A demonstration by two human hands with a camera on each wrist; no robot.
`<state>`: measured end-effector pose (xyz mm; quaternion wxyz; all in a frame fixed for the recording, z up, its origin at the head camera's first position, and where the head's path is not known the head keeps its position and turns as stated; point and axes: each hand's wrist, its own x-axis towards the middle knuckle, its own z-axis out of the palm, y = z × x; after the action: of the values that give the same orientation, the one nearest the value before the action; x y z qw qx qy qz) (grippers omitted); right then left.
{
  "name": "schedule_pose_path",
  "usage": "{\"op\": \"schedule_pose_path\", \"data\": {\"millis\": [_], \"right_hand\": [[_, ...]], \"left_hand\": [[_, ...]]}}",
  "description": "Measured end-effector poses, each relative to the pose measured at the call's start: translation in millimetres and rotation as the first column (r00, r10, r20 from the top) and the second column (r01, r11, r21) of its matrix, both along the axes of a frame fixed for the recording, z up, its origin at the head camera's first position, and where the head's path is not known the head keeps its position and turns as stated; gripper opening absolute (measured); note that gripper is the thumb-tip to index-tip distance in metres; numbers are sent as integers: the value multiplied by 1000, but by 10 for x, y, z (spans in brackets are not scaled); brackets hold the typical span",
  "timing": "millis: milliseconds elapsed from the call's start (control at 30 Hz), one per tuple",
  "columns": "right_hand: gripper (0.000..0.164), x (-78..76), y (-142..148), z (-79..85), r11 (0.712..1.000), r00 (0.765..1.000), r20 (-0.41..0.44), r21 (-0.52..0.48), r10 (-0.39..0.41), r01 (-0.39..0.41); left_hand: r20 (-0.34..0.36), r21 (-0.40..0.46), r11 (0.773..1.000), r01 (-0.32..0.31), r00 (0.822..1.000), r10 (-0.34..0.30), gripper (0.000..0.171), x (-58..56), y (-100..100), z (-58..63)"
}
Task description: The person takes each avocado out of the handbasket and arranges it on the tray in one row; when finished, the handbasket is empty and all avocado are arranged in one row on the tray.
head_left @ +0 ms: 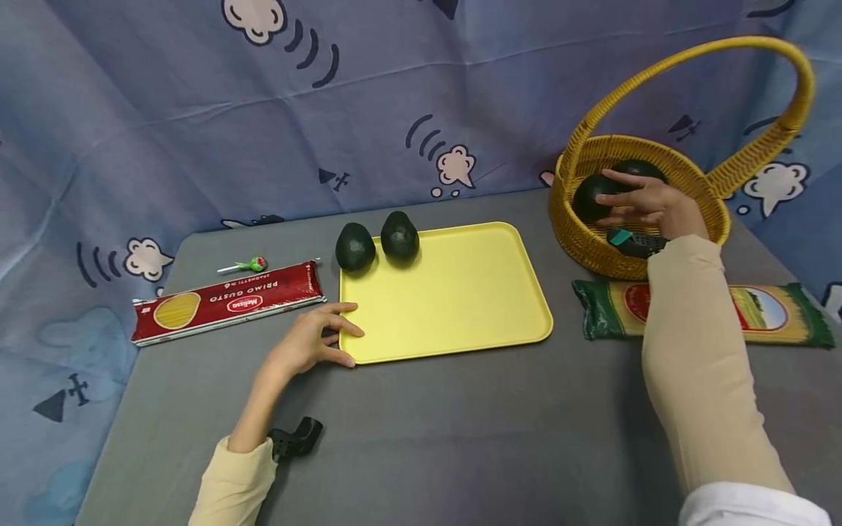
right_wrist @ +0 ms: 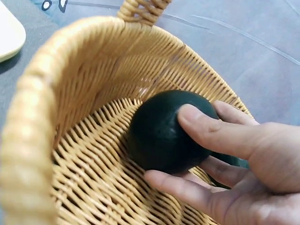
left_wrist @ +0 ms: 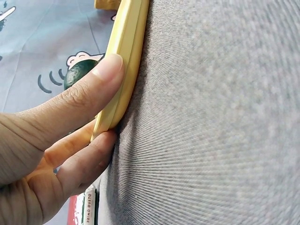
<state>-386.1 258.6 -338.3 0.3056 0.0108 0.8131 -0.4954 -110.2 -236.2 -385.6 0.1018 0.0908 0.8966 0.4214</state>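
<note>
My left hand [head_left: 309, 340] pinches the near left corner of a yellow tray [head_left: 460, 307], thumb on the rim and fingers against its side, as the left wrist view shows. Two dark green avocados, one [head_left: 355, 247] at the far left corner and another [head_left: 400, 238] beside it, rest at the tray's back edge. Inside a yellow wicker basket [head_left: 571, 226], my right hand [head_left: 651, 204] grips an avocado [right_wrist: 159, 136] between thumb and fingers. A second avocado [head_left: 641, 169] lies behind it, partly hidden by the hand.
A red spaghetti packet [head_left: 230, 301] and a lollipop [head_left: 250, 264] lie left of the tray. In front of the basket is a green and tan pasta packet [head_left: 763, 310], partly covered by my right arm. The basket's tall handle [head_left: 691, 55] arches overhead; a blue patterned cloth [head_left: 368, 109] hangs behind the table.
</note>
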Motion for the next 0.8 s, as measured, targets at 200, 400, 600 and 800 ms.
{"op": "schedule_pose_path", "data": {"millis": [200,400,600,800], "right_hand": [[79,15,-29,-72,964,988,140,-250,-58,92],[78,40,-20,-133,963,990,130,-252,-63,94],[79,73,1,-141,982,996,67,-178,-52,64],[81,121,47,-74,997,998,-18,-43,-58,58]], "left_hand": [[24,24,1000,-5,1000,4,34,-2,-4,5],[21,17,1000,3,1000,-3,33,6,21,5],[18,28,1000,1,1000,-2,33,18,32,22],[-14,4,1000,13,1000,-13,34,18,18,33]]}}
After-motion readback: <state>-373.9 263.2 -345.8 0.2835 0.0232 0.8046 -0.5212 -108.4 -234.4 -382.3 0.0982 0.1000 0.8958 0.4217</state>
